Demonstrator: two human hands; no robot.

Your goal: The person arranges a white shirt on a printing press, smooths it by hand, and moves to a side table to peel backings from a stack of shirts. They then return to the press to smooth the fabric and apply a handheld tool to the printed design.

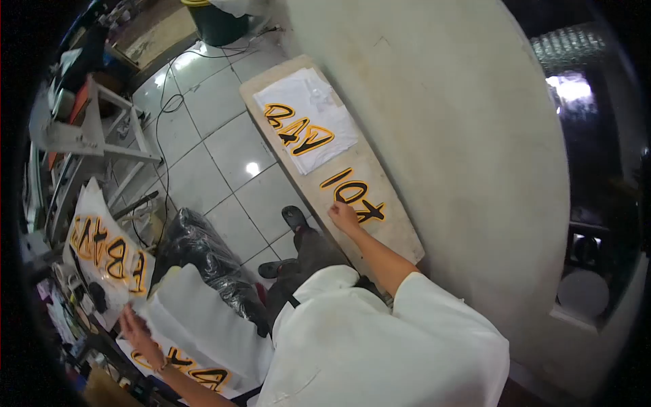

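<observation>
While the left hand (137, 330) pinches a printed sheet (108, 251) at lower left, the right hand (344, 217) touches orange letters (356, 195) on the centre board (400, 237), grip unclear

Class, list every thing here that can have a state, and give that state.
right hand: resting on the lower letters, grip unclear.
left hand: open, fingers spread at the edge of a lettered sheet.
white cloth: laid flat on the board.
black bag: crumpled on the tiles.
cable: trailing loose over the tiles.
</observation>
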